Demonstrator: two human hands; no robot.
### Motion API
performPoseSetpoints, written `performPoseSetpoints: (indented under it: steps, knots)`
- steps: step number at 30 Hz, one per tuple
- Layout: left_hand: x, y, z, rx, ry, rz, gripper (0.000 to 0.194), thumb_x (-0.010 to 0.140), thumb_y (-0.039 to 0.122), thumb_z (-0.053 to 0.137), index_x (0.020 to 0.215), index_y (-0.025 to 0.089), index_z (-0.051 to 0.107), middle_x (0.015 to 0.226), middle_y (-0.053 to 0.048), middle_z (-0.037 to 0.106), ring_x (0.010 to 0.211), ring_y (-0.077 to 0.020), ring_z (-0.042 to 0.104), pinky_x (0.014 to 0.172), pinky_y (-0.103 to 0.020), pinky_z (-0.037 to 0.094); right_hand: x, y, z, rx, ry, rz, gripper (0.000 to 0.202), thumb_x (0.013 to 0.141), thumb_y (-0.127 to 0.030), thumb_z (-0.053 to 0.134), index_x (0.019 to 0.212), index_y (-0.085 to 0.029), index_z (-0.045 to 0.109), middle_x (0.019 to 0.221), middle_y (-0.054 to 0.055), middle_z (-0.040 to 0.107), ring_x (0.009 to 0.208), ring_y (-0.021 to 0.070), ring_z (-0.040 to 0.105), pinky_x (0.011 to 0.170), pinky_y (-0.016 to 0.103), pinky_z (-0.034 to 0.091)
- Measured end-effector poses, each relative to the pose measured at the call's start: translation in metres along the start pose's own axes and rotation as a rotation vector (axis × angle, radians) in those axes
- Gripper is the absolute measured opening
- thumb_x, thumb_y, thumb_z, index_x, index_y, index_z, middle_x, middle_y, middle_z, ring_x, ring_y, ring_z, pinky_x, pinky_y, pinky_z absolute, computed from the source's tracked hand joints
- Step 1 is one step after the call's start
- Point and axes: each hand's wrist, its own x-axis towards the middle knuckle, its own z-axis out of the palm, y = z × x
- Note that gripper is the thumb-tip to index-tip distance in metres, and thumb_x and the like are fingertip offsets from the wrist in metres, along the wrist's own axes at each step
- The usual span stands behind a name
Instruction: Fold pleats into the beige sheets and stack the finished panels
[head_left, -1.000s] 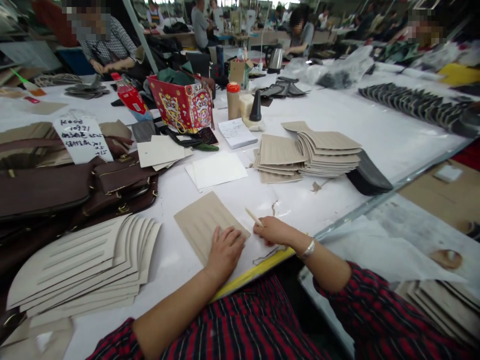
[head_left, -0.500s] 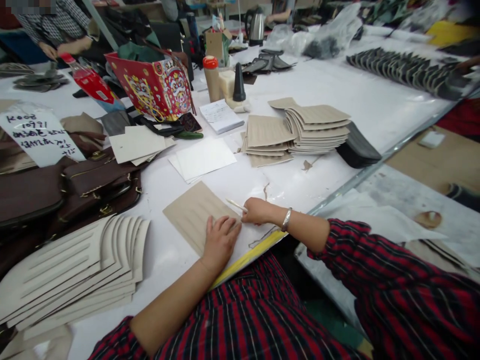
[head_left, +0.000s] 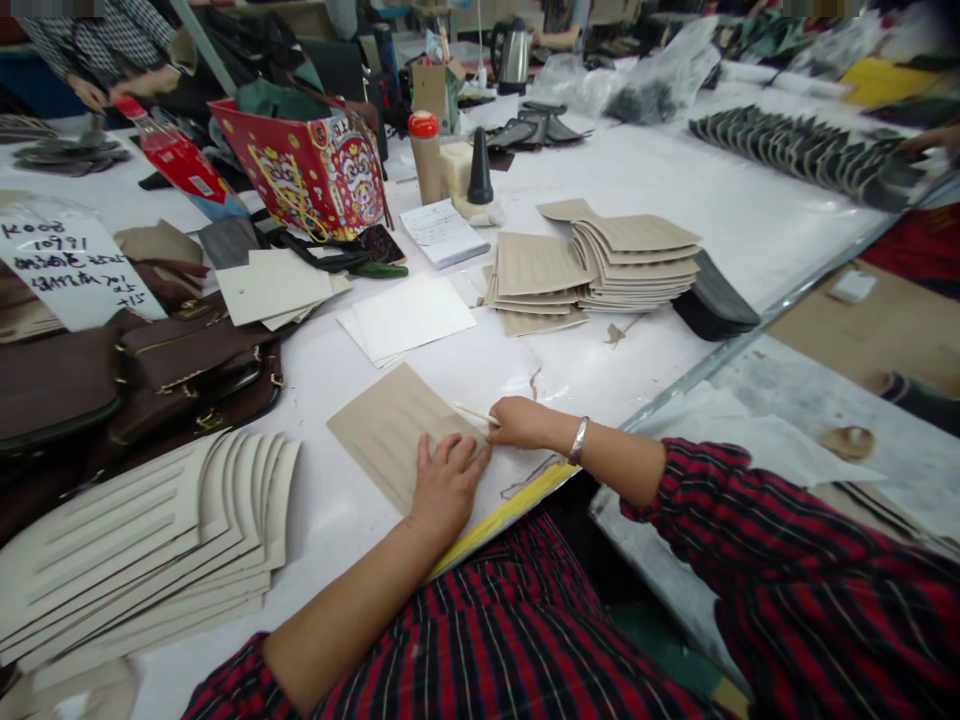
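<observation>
A beige rectangular panel lies flat on the white table, near its yellow-marked front edge. My left hand rests on the panel's lower right part, palm down with the fingers spread. Just to the right, my right hand is closed around a thin, pale pointed tool, whose tip lies over the panel's right edge. The tool's other end is hidden in my fingers. A silver bracelet is on my right wrist.
Stacked pale panels and dark brown bags lie at the left. Beyond the panel are white sheets, a notepad, beige stacked pieces and a red box. People's hands show at the far edges.
My left hand has slid slightly right on the panel. My right hand has shifted a little right, and the tool in it now lies flatter.
</observation>
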Motion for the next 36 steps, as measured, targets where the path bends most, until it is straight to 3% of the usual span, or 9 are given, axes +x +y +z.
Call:
performPoseSetpoints:
  steps: [4, 8, 13, 16, 20, 23, 30, 33, 36]
  knots:
    - [-0.009, -0.009, -0.005, -0.017, 0.003, 0.035, 0.04, 0.087, 0.019, 0.037, 0.126, 0.028, 0.044, 0.124, -0.005, 0.051, 0.119, -0.0242, 0.037, 0.103, -0.054, 0.014, -0.015, 0.012, -0.022, 0.201, 0.271, 0.064, 0.037, 0.084, -0.042, 0.04, 0.076, -0.016, 0.066, 0.071, 0.007, 0.065, 0.07, 0.017, 0.059, 0.061, 0.024, 0.039]
    - [-0.032, -0.033, -0.008, 0.005, 0.111, -0.074, 0.037, 0.089, 0.028, 0.036, 0.123, 0.021, 0.047, 0.132, -0.006, 0.044, 0.125, -0.0239, 0.031, 0.104, -0.048, 0.016, -0.017, 0.007, -0.03, 0.432, 0.511, 0.074, 0.052, 0.085, -0.053, 0.03, 0.08, -0.018, 0.068, 0.072, 0.005, 0.065, 0.073, 0.0168, 0.06, 0.065, 0.024, 0.042]
    - [-0.046, -0.052, -0.006, 0.021, 0.052, -0.086, 0.04, 0.088, 0.036, 0.039, 0.128, 0.031, 0.04, 0.136, 0.001, 0.04, 0.126, -0.0247, 0.03, 0.103, -0.049, 0.017, 0.026, -0.036, -0.009, 0.656, 0.418, -0.016, 0.045, 0.083, -0.051, 0.039, 0.09, -0.015, 0.064, 0.058, 0.002, 0.062, 0.052, 0.0127, 0.058, 0.051, 0.021, 0.043]
    - [-0.045, -0.053, -0.007, 0.008, 0.051, -0.076, 0.042, 0.088, 0.038, 0.04, 0.129, 0.032, 0.039, 0.136, 0.001, 0.04, 0.126, -0.024, 0.029, 0.103, -0.05, 0.014, 0.06, -0.057, -0.012, 0.47, 0.439, -0.118, 0.032, 0.083, -0.042, 0.043, 0.081, -0.017, 0.063, 0.066, 0.002, 0.065, 0.061, 0.0119, 0.061, 0.059, 0.02, 0.044]
    - [-0.044, -0.052, -0.011, -0.02, 0.064, -0.109, 0.04, 0.087, 0.04, 0.041, 0.126, 0.033, 0.042, 0.132, -0.001, 0.045, 0.124, -0.0235, 0.033, 0.103, -0.054, 0.005, 0.087, -0.07, -0.033, 0.17, 0.413, -0.069, 0.031, 0.083, -0.037, 0.044, 0.074, -0.014, 0.063, 0.067, 0.005, 0.066, 0.064, 0.0138, 0.061, 0.061, 0.021, 0.042]
    - [-0.044, -0.053, -0.013, -0.049, 0.054, -0.12, 0.04, 0.087, 0.04, 0.041, 0.126, 0.034, 0.041, 0.131, -0.002, 0.046, 0.124, -0.0241, 0.034, 0.102, -0.057, 0.0, 0.072, -0.069, -0.03, 0.085, 0.324, -0.038, 0.03, 0.081, -0.033, 0.044, 0.065, -0.014, 0.062, 0.059, 0.006, 0.065, 0.06, 0.0154, 0.061, 0.059, 0.022, 0.041]
    - [-0.046, -0.059, -0.011, -0.135, 0.056, -0.095, 0.047, 0.086, 0.048, 0.039, 0.126, 0.025, 0.043, 0.13, -0.007, 0.047, 0.124, -0.0244, 0.034, 0.103, -0.056, -0.003, -0.028, -0.052, 0.017, 0.295, 0.232, -0.053, 0.035, 0.086, -0.034, 0.036, 0.063, -0.019, 0.059, 0.049, 0.0, 0.061, 0.051, 0.013, 0.06, 0.056, 0.021, 0.042]
    - [-0.049, -0.064, -0.011, -0.145, 0.039, -0.063, 0.048, 0.085, 0.049, 0.038, 0.128, 0.028, 0.041, 0.133, -0.005, 0.044, 0.125, -0.0236, 0.033, 0.103, -0.055, -0.002, -0.019, -0.057, 0.004, 0.31, 0.345, -0.042, 0.034, 0.085, -0.038, 0.037, 0.066, -0.019, 0.058, 0.049, 0.0, 0.061, 0.053, 0.0136, 0.061, 0.055, 0.021, 0.042]
    - [-0.053, -0.068, -0.01, -0.138, 0.047, -0.075, 0.049, 0.082, 0.053, 0.042, 0.127, 0.033, 0.041, 0.138, -0.004, 0.036, 0.128, -0.0262, 0.027, 0.103, -0.055, 0.004, 0.022, -0.071, -0.019, 0.378, 0.428, -0.047, 0.034, 0.086, -0.041, 0.037, 0.076, -0.018, 0.059, 0.055, 0.001, 0.063, 0.054, 0.0124, 0.062, 0.054, 0.019, 0.042]
